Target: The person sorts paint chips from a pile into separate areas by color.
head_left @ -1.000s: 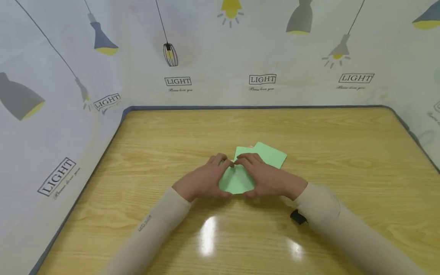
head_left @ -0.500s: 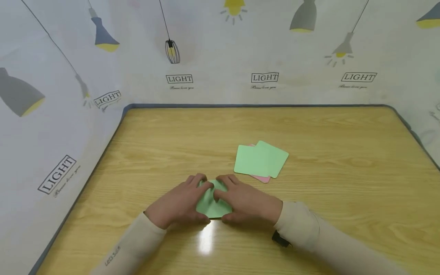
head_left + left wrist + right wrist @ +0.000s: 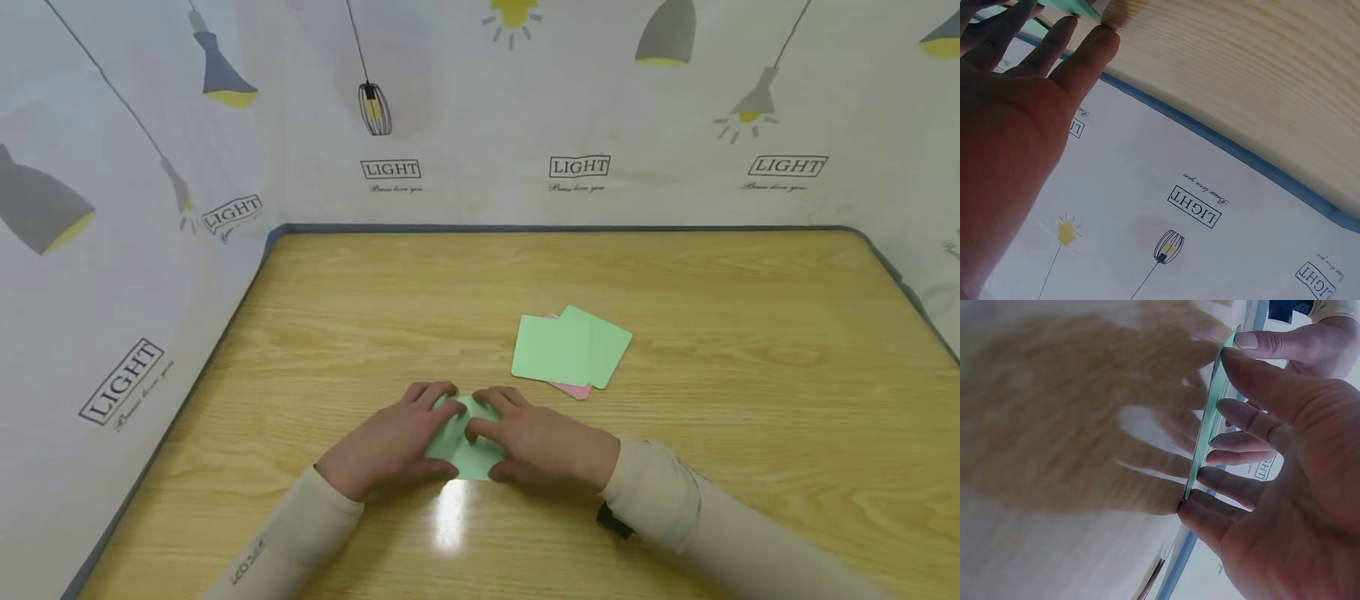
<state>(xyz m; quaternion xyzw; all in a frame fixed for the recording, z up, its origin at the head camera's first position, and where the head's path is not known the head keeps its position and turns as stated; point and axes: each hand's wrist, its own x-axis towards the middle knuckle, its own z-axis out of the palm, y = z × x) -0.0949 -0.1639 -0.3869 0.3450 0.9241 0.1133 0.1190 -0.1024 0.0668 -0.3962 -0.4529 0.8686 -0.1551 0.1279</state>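
1. The green card point(image 3: 465, 442) lies flat on the bench point(image 3: 675, 267), pinned between the two hands at the near middle edge; only its centre strip shows between them.
2. The left hand point(image 3: 390, 442) rests on the card's left side with fingers spread and nearly straight, pressing rather than gripping; the right hand point(image 3: 543, 446) does the same on the right side, its fingertips point(image 3: 1191, 509) touching the card's edge.
3. A second ago both hands were farther out, over the pile; they have since slid this one card toward the person and, over the last half second, barely shifted. It looks separated and settled.
4. Beyond the right hand, well apart, lies the pile of cards point(image 3: 572, 350): two green over a pink one point(image 3: 573, 389).
5. A lamp-printed curtain point(image 3: 480, 108) rings the bench.
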